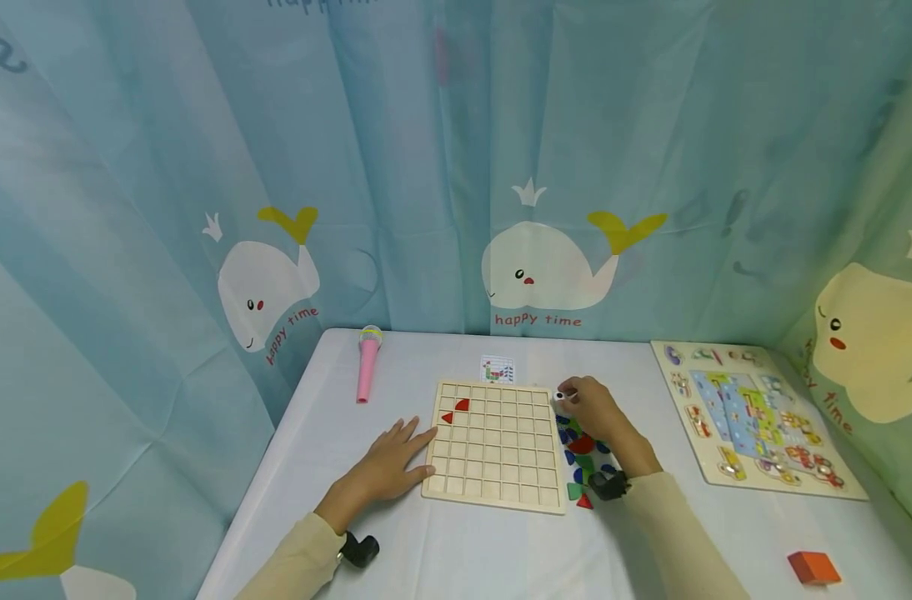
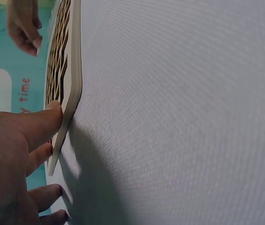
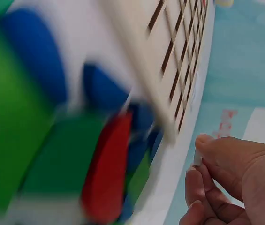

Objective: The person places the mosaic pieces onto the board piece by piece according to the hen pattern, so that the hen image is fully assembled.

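Note:
A wooden grid board (image 1: 501, 442) lies on the table with two red pieces (image 1: 463, 405) in cells near its upper left. My left hand (image 1: 390, 461) rests at the board's left side with spread fingers. In the left wrist view its thumb (image 2: 45, 123) touches the board's edge. Beyond the board's upper right corner, my right hand (image 1: 593, 408) pinches a small white piece with a black dot (image 1: 558, 396) between thumb and fingertips. Below that hand lies a pile of blue, green and red shaped pieces (image 1: 582, 446), partly covered by the wrist camera. A small printed pattern card (image 1: 497, 369) lies behind the board.
A pink toy microphone (image 1: 367, 367) lies at the back left. On the right is a wooden picture puzzle board (image 1: 714, 450) with cards on it. An orange-red block (image 1: 814, 568) sits at the front right. Whale-print curtains (image 1: 418, 167) surround the table.

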Demonstrator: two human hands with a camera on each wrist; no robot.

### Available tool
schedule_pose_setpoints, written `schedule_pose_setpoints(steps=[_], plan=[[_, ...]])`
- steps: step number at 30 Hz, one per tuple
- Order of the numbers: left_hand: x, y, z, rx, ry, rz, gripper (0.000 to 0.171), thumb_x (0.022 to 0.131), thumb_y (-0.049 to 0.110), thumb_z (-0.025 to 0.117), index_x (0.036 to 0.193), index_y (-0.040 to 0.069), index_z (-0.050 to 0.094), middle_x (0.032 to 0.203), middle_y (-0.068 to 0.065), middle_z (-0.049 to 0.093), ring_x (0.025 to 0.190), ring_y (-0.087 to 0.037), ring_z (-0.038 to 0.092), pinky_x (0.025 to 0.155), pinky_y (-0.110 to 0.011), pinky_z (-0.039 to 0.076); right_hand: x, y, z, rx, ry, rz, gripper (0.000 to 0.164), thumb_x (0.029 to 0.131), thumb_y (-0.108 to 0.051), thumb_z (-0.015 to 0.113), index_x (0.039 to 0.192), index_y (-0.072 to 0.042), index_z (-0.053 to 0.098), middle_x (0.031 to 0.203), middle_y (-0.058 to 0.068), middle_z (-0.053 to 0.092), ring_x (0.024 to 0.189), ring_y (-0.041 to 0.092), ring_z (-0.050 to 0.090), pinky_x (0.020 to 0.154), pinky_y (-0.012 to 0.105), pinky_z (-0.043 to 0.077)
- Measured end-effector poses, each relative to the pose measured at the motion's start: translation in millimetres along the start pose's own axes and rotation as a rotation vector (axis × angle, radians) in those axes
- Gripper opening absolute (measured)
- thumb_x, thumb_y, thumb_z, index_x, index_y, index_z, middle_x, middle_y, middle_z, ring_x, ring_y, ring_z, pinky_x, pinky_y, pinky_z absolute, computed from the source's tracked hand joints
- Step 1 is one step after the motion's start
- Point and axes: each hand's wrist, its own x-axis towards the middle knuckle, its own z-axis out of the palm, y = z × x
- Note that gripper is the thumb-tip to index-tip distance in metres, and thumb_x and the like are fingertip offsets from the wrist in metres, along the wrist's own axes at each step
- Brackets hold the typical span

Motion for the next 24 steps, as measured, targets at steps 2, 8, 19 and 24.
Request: schedule_pose_setpoints(steps=[2, 8, 19, 24], plan=[[-0.6, 0.0, 0.1, -0.001, -0.001, 0.000, 0.066, 0.104, 0.041, 0.065, 0.162, 0.017, 0.045, 0.171, -0.021, 0.031, 0.159, -0.047, 0.022, 0.126, -0.066, 0.023, 0.8, -10.2, 4.7, 0.007, -0.003, -0.039, 0.028, 0.102, -0.006, 0.066, 0.126, 0.009, 0.065, 0.122, 0.027, 0.063, 0.111, 0.041, 0.067, 0.092, 0.051, 0.061], [-0.8, -0.2, 0.3, -0.005, 0.004, -0.001, 0.066, 0.104, 0.041, 0.065, 0.162, 0.017, 0.045, 0.171, -0.021, 0.031, 0.159, -0.047, 0.022, 0.126, -0.067, 0.023, 2.5, -39.3, 21.6, 0.064, -0.031, -0.112, 0.025, 0.101, -0.002, 0.066, 0.124, 0.009, 0.066, 0.118, 0.024, 0.063, 0.108, 0.038, 0.066, 0.090, 0.048, 0.060], [1.2, -3.7, 4.1, 0.016, 0.000, -0.015, 0.065, 0.105, 0.044, 0.063, 0.163, 0.021, 0.043, 0.172, -0.018, 0.031, 0.160, -0.045, 0.022, 0.127, -0.065, 0.023, 6.8, -76.7, 62.0, 0.095, -0.035, -0.189, 0.019, 0.096, 0.001, 0.071, 0.115, 0.008, 0.072, 0.112, 0.019, 0.069, 0.100, 0.033, 0.070, 0.088, 0.047, 0.061], [1.6, -4.2, 3.9, 0.016, 0.000, -0.012, 0.065, 0.105, 0.044, 0.063, 0.163, 0.021, 0.044, 0.172, -0.018, 0.031, 0.160, -0.045, 0.022, 0.127, -0.065, 0.023, 5.6, -91.8, 78.0, 0.074, -0.037, -0.199, 0.018, 0.096, 0.000, 0.073, 0.112, 0.006, 0.073, 0.108, 0.016, 0.067, 0.097, 0.029, 0.070, 0.085, 0.043, 0.061]])
